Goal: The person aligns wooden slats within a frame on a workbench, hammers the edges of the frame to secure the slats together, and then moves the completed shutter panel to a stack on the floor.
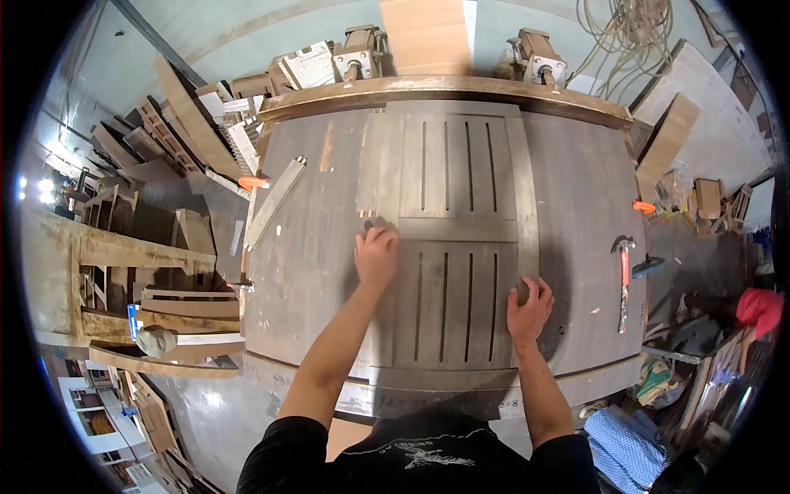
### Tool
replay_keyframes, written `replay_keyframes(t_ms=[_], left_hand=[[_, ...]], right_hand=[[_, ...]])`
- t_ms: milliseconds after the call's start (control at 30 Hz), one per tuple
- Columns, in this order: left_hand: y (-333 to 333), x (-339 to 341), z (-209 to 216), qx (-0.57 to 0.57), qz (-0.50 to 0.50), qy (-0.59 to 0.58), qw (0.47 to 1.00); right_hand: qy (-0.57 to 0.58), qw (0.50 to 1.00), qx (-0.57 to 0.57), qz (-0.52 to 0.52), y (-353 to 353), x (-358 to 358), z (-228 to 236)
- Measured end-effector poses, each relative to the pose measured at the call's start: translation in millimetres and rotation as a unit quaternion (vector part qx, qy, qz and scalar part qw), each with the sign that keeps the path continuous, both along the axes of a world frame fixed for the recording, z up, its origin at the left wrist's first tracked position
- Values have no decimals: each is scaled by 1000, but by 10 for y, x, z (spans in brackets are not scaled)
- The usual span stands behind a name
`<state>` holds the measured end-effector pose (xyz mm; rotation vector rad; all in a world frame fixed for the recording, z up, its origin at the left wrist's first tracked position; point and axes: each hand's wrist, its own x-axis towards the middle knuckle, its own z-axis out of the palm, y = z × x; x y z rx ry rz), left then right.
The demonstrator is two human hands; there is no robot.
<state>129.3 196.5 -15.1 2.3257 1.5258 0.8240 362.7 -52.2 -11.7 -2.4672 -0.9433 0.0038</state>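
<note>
A grey-brown slatted wooden panel (458, 230), like a cabinet door with two groups of dark slots, lies flat on a large worktable. My left hand (377, 253) is closed at the panel's left side, level with its middle rail, over a small dark piece (378, 223) whose kind I cannot make out. Lower down, my right hand (529, 311) rests on the panel's right stile with its fingers bent. Something dark shows between thumb and fingers there, too hidden to name.
A hammer (624, 284) with a red handle lies on the table's right side. Wooden strips (276, 202) lie at the left edge. Two metal press cylinders (540, 58) stand beyond the far beam (444, 89). Stacked boards (193, 115) lean at left. Another person's red clothing (759, 311) shows at right.
</note>
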Motion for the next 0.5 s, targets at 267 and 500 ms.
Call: replay_keyframes(t_ms=[267, 500], left_hand=[[389, -202, -167, -329, 274, -494, 757], [396, -4, 7, -266, 36, 16, 963]], right_hand=[[-15, 1000, 9, 9, -25, 16, 29], [-12, 1000, 12, -2, -54, 35, 37]])
